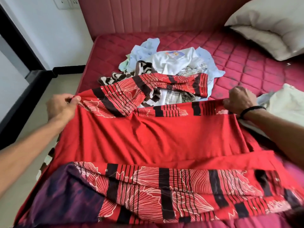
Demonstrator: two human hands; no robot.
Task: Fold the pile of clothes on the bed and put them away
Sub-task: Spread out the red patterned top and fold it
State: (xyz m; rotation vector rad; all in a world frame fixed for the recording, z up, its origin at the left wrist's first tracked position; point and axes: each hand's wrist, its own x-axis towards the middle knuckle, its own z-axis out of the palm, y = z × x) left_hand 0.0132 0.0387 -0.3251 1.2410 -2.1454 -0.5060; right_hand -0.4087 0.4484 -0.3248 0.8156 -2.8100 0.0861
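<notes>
A large red cloth (148, 137) with black stripes and white flower lines is stretched across the near part of the bed. My left hand (61, 106) pinches its upper left edge and my right hand (240, 100) grips its upper right edge, holding it taut between them. Part of the cloth trails back over the pile of clothes (171, 63), a heap of white, pale blue, checked and brown-striped garments in the middle of the maroon mattress (246, 63). The cloth's lower patterned border lies bunched close to me.
A white pillow (269, 28) leans at the back right against the pink padded headboard (156, 14). A cream cloth (287, 102) lies at the right edge. The floor and a black door frame (24, 76) are on the left of the bed.
</notes>
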